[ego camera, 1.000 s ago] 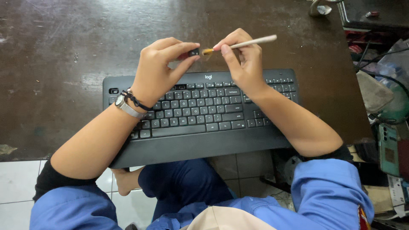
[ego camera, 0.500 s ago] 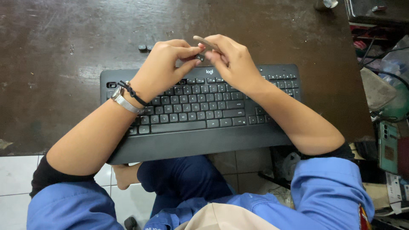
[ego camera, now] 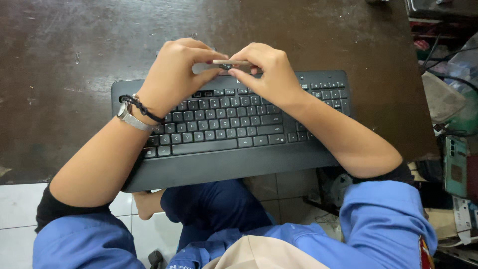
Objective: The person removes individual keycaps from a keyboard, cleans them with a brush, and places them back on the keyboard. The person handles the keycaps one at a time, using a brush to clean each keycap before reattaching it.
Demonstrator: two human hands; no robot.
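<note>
Two hands pinch a thin stick and a small dark keycap just above the top edge of a black keyboard.

The left hand (ego camera: 174, 74) has its grip closed on the small dark keycap (ego camera: 226, 66), thumb and forefinger together around it; the right hand (ego camera: 266, 72) has its grip clamped on the thin tan stick (ego camera: 231, 62), which lies level across the gap between the two hands and touches the keycap. Both sit over the black keyboard (ego camera: 224, 124), at its far middle edge, and the hands hide the keys there. The keyboard rests on the dark brown surface (ego camera: 74, 40), its near edge overhanging toward the blue trousers (ego camera: 214, 204). On the left wrist, over the keyboard's left end, sit a silver watch (ego camera: 130, 118) and a black cord bracelet (ego camera: 142, 107). Right of the keyboard, past the surface's edge, cluttered cables and packets (ego camera: 455, 114) lie too jumbled to tell apart.
</note>
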